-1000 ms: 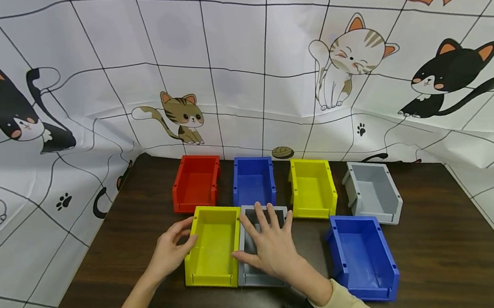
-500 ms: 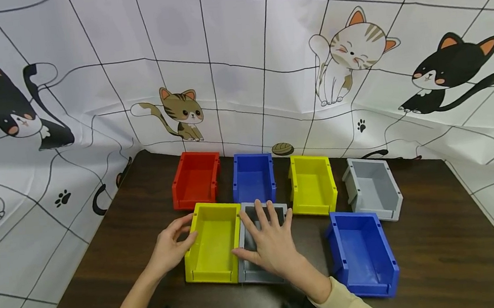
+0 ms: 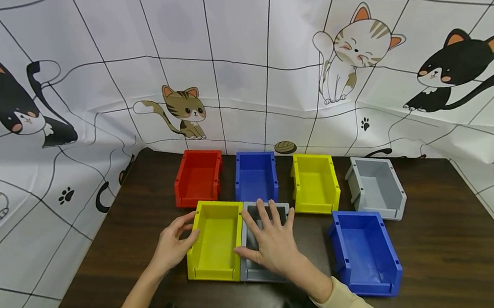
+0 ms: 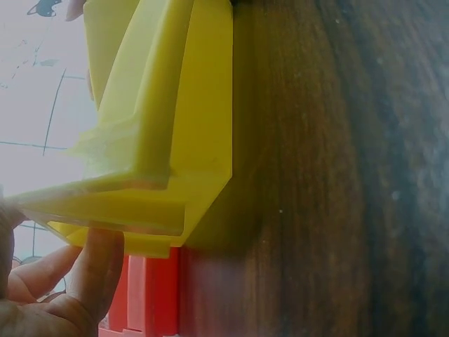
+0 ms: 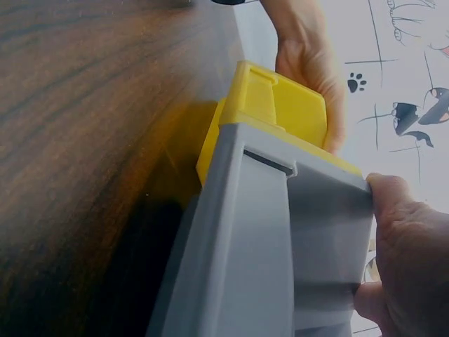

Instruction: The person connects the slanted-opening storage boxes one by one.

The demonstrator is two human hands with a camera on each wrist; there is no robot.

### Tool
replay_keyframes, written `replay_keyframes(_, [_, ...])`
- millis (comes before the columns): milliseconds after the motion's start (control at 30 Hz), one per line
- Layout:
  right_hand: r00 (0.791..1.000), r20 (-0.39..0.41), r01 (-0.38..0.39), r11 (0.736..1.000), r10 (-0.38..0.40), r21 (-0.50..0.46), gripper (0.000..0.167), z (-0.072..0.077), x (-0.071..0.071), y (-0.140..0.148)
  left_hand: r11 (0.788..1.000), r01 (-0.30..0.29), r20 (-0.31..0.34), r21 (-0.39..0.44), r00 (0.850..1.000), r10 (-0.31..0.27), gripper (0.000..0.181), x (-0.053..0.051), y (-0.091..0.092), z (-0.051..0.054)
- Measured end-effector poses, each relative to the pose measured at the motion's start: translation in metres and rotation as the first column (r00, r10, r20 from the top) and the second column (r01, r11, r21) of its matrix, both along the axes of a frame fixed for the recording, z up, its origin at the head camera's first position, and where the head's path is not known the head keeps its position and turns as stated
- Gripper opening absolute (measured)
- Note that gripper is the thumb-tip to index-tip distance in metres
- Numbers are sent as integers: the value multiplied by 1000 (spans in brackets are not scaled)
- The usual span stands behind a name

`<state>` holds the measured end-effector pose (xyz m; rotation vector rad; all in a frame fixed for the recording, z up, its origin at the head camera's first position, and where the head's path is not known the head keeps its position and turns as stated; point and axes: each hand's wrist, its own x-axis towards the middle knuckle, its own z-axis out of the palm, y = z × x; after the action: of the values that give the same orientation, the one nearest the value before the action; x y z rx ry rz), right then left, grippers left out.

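Observation:
Side by side, touching, lie a yellow bin (image 3: 215, 241) and a grey bin (image 3: 258, 272). My left hand (image 3: 171, 245) grips the yellow bin's left wall near its rim, and in the left wrist view the fingers (image 4: 98, 270) lie against the yellow bin (image 4: 203, 105) under its rim. Spread over the grey bin is my right hand (image 3: 275, 245), fingers straight and its thumb by the wall shared with the yellow bin. In the right wrist view, the right thumb (image 5: 389, 193) touches the rim of the grey bin (image 5: 252, 260).
Along the back of the dark wooden table (image 3: 438, 235) stand a red bin (image 3: 199, 178), a blue bin (image 3: 255, 175), a yellow bin (image 3: 315, 182) and a grey bin (image 3: 377, 188). Another blue bin (image 3: 366, 254) is to the right. A cat-patterned cloth (image 3: 241, 90) hangs behind.
The head view has shifted slightly. Both hands and all the bins keep the same places relative to each other.

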<state>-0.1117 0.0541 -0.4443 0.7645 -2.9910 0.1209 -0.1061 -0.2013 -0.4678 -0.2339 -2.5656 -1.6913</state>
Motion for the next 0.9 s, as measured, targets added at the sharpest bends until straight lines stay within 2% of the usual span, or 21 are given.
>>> replay_keyframes(267, [999,32,-19,1000,18,13,84,8,-4,-1,1000,-14,13,11,1000,14,44,-1,-2,4])
replay_keyframes(500, [998,56,-22,1000,23,-21,83,17,-5,5,1000,11,15,21,1000,-11,46,-1,0,6])
replay_keyframes(600, [999,37,-25,996,28,-81,77,18,-8,10,1000,-6,29,-3,1000,6,46,-2,1,7])
replay_keyframes(700, [1000,-4,-23,982,23,-185,69,20,-12,16,1000,-15,39,-24,999,16,46,-2,0,6])
replay_keyframes(800, [996,-85,-35,952,9,-305,63,22,-16,24,999,-20,39,-39,999,22,45,-2,0,5])
replay_keyframes(900, [982,-187,-63,914,-15,-401,55,23,-21,33,999,-23,22,-47,999,24,44,-1,0,3])
